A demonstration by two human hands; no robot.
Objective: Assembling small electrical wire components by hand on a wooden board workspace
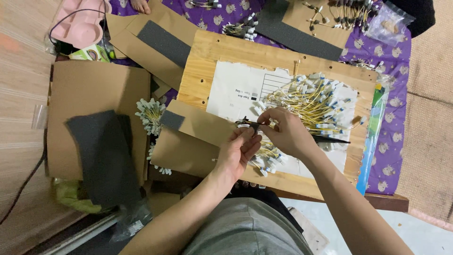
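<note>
Over the wooden board (207,52) | your left hand (238,153) and right hand (285,134) pinched one black tie (250,123) | yellow wires (314,101) mostly loose, one finished bundle (151,114) aside.

Wooden board (207,52) under wire-strewn paper (231,87)

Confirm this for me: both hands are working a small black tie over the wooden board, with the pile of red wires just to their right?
Not quite. In the head view the wires are yellow, not red. The rest holds: left hand and right hand meet on the small black tie over the wooden board.
</note>
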